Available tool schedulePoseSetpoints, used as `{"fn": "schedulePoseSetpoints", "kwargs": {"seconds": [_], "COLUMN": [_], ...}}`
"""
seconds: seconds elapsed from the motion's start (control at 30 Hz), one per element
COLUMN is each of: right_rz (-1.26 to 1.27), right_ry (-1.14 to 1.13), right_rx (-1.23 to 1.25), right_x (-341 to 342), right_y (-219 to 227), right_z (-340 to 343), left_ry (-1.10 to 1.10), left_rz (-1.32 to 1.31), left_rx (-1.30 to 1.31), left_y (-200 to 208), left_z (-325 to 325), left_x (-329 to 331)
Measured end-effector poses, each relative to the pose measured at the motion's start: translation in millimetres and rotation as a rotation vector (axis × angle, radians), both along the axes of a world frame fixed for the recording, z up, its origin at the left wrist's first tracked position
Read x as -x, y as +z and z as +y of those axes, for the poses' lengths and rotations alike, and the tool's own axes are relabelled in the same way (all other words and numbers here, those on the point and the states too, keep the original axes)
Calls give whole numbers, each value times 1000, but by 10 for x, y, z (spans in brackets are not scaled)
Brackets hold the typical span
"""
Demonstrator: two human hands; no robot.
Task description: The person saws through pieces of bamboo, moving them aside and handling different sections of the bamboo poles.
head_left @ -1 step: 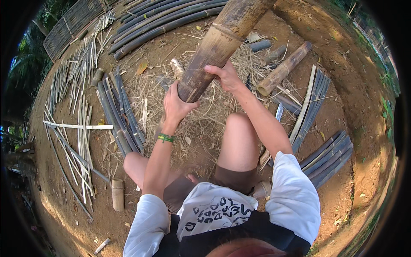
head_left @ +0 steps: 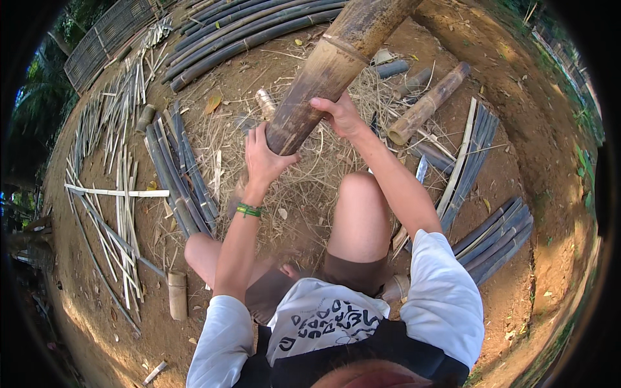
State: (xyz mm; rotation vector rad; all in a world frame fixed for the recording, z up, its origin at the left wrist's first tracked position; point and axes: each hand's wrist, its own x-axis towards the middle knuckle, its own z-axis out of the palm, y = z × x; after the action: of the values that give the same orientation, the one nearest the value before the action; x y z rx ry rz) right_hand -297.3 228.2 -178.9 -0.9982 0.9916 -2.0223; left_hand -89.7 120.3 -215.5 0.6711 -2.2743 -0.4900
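Note:
A thick brown bamboo pole (head_left: pixel 323 64) slants up and to the right from in front of me, and its far end runs out of view at the top. My left hand (head_left: pixel 265 158) cups the near end of the pole, with the thumb under the end and the fingers along its left side. Farther up, my right hand (head_left: pixel 343 118) grips the pole's right side, its thumb lying across the top. A pale ring-shaped node (head_left: pixel 345 47) crosses the pole beyond both hands.
Long dark bamboo poles (head_left: pixel 252 42) lie at the back. Split bamboo strips (head_left: pixel 132 220) spread on the left; dark split pieces (head_left: pixel 174 161) lie nearer. A short bamboo length (head_left: pixel 430 103) and bundled splits (head_left: pixel 495 239) lie to the right. A blade (head_left: pixel 422 169) rests beside my right forearm.

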Motion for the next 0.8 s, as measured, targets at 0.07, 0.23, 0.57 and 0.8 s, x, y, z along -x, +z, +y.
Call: {"fn": "schedulePoseSetpoints", "kwargs": {"seconds": [0.07, 0.23, 0.57, 0.8], "right_rz": [-68, -341, -615, -448], "right_ry": [69, 118, 33, 157], "right_rx": [-31, -227, -460, -624], "right_x": [128, 245, -10, -218], "right_y": [-131, -1224, -2982, -3244], "right_z": [-43, 35, 329, 411], "left_ry": [35, 141, 264, 245], "left_rz": [-27, -340, -674, -780], "left_rx": [101, 200, 138, 72], "left_y": [-15, -698, -2148, -2468], "left_z": [-81, -116, 135, 107], "left_x": [7, -260, -963, -1232]}}
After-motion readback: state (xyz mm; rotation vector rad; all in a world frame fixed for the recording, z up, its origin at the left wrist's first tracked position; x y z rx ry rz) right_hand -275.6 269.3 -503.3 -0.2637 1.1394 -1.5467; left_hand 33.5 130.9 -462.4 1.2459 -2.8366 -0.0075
